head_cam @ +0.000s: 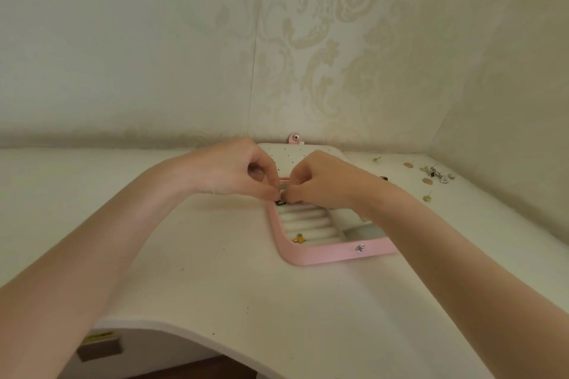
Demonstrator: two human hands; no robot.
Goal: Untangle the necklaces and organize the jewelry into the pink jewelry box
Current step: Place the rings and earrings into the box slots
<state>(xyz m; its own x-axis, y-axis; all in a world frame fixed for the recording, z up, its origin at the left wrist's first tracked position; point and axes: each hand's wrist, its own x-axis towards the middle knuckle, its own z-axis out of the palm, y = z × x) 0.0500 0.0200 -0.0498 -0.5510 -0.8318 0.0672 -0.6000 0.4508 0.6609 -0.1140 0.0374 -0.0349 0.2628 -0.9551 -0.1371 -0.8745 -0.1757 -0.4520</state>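
With both hands, left (237, 174) and right (320, 183), pinched together on a small dark ring (280, 202), we should seat it gently into the cream ring rolls (308, 220) at 12 o'clock of the open pink jewelry box (320, 255).

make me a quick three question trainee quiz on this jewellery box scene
1. True or false: the open pink jewellery box lies on the white table.
2. Where is the small gold ring? A) in the ridged ring rolls at the box's near end B) loose on the table C) on a finger
3. On which side of the box lie the scattered small earrings?

Key: 1 true. 2 A. 3 The person's right, near the wall corner. Meanwhile the left hand and right hand together pinch a small dark piece over the box.
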